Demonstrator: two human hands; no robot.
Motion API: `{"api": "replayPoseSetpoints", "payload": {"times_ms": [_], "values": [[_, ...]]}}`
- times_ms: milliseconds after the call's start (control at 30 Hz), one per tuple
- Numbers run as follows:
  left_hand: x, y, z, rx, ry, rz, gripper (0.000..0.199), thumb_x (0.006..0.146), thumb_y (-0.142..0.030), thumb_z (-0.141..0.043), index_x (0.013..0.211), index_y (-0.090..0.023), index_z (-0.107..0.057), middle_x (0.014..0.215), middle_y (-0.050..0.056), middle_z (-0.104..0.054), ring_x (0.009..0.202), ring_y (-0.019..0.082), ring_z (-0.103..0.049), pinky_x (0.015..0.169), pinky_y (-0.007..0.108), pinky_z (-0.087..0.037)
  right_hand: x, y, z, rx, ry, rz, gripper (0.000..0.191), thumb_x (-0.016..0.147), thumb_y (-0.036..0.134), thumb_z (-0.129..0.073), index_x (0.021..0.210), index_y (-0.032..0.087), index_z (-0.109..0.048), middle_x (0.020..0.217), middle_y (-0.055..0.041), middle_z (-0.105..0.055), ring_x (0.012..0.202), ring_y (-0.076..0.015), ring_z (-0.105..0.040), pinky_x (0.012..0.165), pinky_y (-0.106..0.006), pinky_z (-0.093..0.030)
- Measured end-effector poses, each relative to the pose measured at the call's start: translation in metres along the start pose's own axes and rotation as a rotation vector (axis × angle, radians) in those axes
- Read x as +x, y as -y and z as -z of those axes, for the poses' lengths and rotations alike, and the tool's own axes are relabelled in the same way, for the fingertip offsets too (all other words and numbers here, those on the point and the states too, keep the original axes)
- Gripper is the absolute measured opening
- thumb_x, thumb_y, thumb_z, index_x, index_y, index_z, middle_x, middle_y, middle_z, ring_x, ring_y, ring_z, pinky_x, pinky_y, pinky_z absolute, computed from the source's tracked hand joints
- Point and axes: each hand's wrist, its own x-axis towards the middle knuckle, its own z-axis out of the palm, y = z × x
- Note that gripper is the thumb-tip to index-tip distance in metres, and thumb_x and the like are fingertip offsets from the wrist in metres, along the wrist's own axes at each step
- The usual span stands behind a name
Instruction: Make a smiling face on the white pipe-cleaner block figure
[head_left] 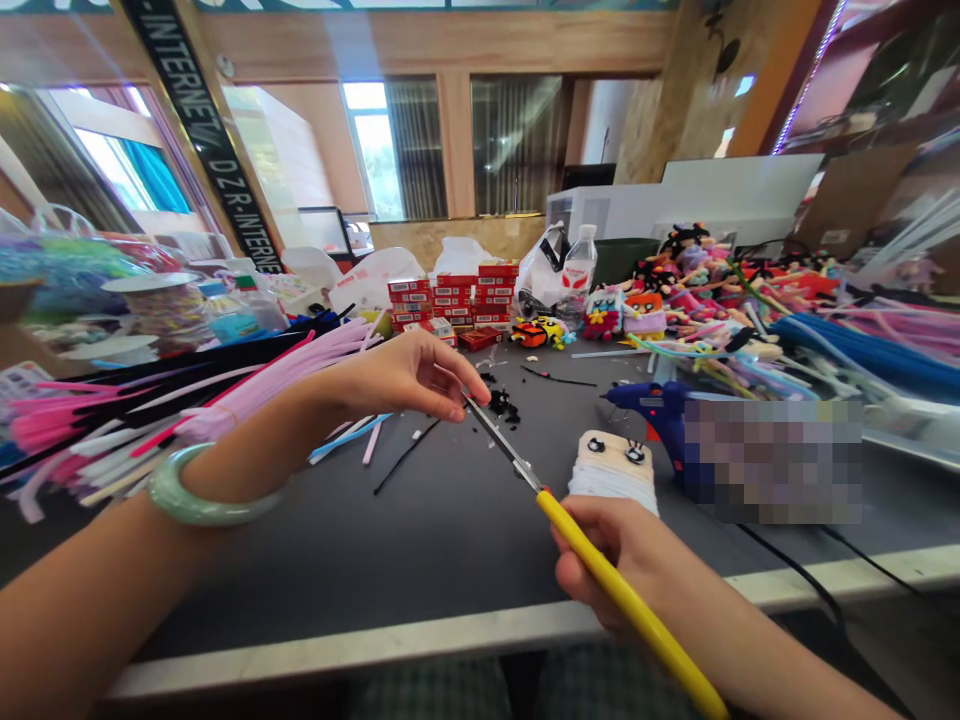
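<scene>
In the head view, the only view, two bare hands work over one dark table (360,590). There is one pair of scissors (592,556) in the middle of the near side, held above the tabletop. Its long axis slants from the near right to the far left: the yellow handle end is nearest, and the metal tips point far left, towards the fingers of the left hand (397,378).

The right hand (645,548) is clamped around the yellow handle, its fingers curled. The left hand is half curled, with thumb and forefinger at the blade tips (whether they pinch something small, I cannot tell). One pale green bangle (180,490) circles the left wrist.

Just beyond the right hand lies one doll (613,475), with two black eyes on a beige face and a white body. To its right is one blue glue gun (652,400), its nozzle pointing left. Black scraps (504,405) lie beyond the scissors. Farther off stand one clear bottle (579,268) and three stacks of red boxes (454,293); a bundle of fuzzy stems (285,385) lies at left.
</scene>
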Motion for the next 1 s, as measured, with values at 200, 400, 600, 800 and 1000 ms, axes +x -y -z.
{"api": "replayPoseSetpoints", "payload": {"times_ms": [200,400,600,800,1000], "values": [[0.0,0.0,0.003,-0.011,-0.002,-0.015,0.019,0.06,-0.008,-0.073,0.078,-0.015,-0.076,0.069,0.0,-0.07,0.058,0.008,-0.058,0.054,0.018,-0.044,0.002,0.002,-0.001,0.11,-0.037,-0.071,0.03,0.059,0.038,-0.064,0.057,0.024,-0.038,0.043,0.0128,-0.03,0.032,-0.0026,-0.026,0.034,-0.022,-0.015],[0.001,-0.001,0.002,-0.034,-0.005,0.026,0.02,0.058,-0.007,-0.073,0.075,-0.016,-0.076,0.06,-0.004,-0.068,0.052,0.006,-0.055,0.05,0.016,-0.041,0.002,0.002,-0.003,0.047,-0.083,-0.088,0.026,0.062,0.034,-0.063,0.057,0.023,-0.039,0.042,0.0124,-0.031,0.035,-0.0029,-0.027,0.036,-0.021,-0.018],[0.002,0.002,0.006,-0.041,-0.011,0.058,0.022,0.057,-0.011,-0.075,0.078,-0.018,-0.076,0.054,-0.005,-0.066,0.05,0.007,-0.054,0.05,0.017,-0.039,0.004,-0.001,-0.002,0.012,-0.07,-0.06,0.03,0.062,0.041,-0.062,0.06,0.024,-0.037,0.045,0.012,-0.031,0.036,-0.0037,-0.029,0.036,-0.021,-0.019],[0.004,0.012,0.015,-0.053,-0.108,0.078,0.02,0.056,-0.014,-0.076,0.076,-0.016,-0.075,0.057,-0.005,-0.063,0.053,0.007,-0.052,0.052,0.018,-0.037,0.002,-0.004,0.0,-0.092,-0.084,0.006,0.034,0.066,0.043,-0.062,0.059,0.023,-0.035,0.051,0.0103,-0.031,0.045,-0.0045,-0.026,0.04,-0.022,-0.018],[0.007,0.018,0.016,-0.075,-0.184,0.124,0.015,0.056,-0.015,-0.075,0.071,-0.016,-0.073,0.062,-0.004,-0.065,0.057,0.007,-0.054,0.06,0.019,-0.042,0.004,-0.005,0.0,-0.092,-0.08,0.002,0.034,0.065,0.047,-0.06,0.06,0.023,-0.037,0.052,0.0097,-0.032,0.046,-0.0057,-0.027,0.041,-0.023,-0.019]]}}
